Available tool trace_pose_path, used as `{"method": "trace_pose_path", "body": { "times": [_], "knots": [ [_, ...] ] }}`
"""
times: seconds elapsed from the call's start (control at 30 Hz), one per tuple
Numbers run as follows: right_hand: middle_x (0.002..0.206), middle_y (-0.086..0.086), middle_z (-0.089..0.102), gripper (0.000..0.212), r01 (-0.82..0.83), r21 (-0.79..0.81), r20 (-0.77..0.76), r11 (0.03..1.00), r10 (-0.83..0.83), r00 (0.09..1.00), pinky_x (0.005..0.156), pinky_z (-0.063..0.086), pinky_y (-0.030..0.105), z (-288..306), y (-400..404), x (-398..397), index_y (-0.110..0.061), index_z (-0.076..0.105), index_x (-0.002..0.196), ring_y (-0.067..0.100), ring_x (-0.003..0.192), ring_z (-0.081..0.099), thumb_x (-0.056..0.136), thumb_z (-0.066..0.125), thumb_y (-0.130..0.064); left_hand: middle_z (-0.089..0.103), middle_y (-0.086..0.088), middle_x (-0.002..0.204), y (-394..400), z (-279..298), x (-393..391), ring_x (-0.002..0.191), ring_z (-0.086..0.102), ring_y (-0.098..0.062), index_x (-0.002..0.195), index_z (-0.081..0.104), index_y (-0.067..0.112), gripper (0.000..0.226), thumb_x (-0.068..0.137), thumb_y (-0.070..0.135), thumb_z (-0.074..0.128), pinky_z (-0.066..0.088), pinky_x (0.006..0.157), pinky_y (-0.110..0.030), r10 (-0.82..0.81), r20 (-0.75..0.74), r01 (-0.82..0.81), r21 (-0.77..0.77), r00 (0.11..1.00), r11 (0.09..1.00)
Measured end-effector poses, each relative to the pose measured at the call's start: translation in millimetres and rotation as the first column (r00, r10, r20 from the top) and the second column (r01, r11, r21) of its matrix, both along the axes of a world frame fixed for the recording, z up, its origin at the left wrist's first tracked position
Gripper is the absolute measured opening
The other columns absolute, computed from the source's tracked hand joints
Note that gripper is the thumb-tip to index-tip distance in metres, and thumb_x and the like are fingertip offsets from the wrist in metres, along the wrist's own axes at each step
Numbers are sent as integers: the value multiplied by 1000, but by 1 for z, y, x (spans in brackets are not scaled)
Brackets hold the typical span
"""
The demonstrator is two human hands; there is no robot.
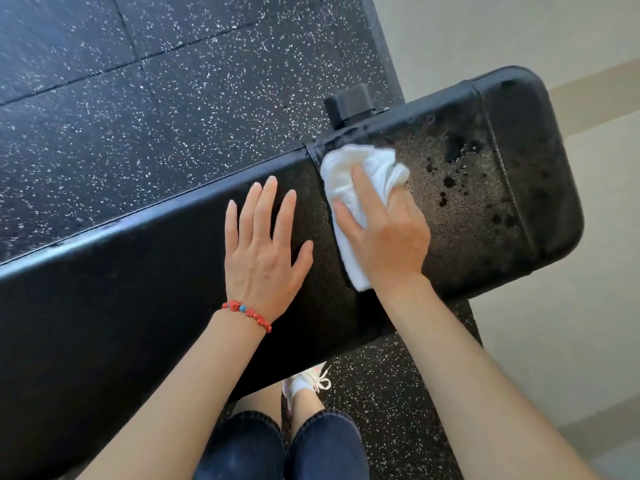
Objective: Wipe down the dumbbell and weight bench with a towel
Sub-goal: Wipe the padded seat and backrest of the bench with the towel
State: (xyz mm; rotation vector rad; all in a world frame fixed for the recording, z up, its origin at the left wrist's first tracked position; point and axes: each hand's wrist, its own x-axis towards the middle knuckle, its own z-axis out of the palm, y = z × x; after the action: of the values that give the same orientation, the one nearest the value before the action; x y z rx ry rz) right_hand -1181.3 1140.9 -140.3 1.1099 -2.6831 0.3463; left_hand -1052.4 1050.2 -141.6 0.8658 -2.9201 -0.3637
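Your right hand (388, 233) fingers clamp towel (360, 181) at seam; wet spots (457, 168) lie rightward along tabletop (138, 289); left hand (265, 251) fingers spread flat.

A red beaded bracelet (246, 312) with one blue bead is worn on the left wrist. Both forearms are left bare. Dark blue jeans (282, 445) and a white laced shoe (308, 379) are worn below.

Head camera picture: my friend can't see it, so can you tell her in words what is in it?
A person's right hand presses a white towel onto a black weight bench, beside wet spots on the end pad. The left hand, with a red bead bracelet at its wrist, lies flat on the pad beside it. Black speckled gym flooring lies below.
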Motion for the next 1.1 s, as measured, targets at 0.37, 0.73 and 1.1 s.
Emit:
{"method": "trace_pose_path", "body": {
  "times": [0.37, 0.73, 1.1],
  "knots": [
    [65, 12, 58, 36, -44, 20, 81, 999, 42, 996, 46, 41, 29, 4, -30, -23, -16, 69, 105, 26, 55, 54, 85, 56, -43, 39, -23, 142, -2, 0, -8, 133, 29, -36, 133, 44, 2, 57, 87, 35, 44, 15, 111, -52, -3, -8, 3, 11, 1000, 1000],
    [70, 18, 60, 34, 180, 88, 83, 980, -187, 979, 47, 31, 26, 6, -26, -65, -16, 69, 103, 29, 57, 56, 84, 61, -42, 38, -20, 144, -9, 1, -52, 134, 33, -36, 137, 41, 4, 60, 88, 38, 40, 16, 112, -52, -64, 55, 61, 59, 996, 996],
    [68, 18, 59, 32, 142, 32, 132, 989, -145, 981, 48, 39, 30, 7, -12, -111, -15, 71, 96, 31, 61, 56, 83, 61, -42, 38, -21, 143, -9, 3, -47, 135, 31, -35, 137, 38, -3, 61, 88, 34, 41, 19, 112, -53, -73, 60, 70, 50, 996, 996]
  ]
}}
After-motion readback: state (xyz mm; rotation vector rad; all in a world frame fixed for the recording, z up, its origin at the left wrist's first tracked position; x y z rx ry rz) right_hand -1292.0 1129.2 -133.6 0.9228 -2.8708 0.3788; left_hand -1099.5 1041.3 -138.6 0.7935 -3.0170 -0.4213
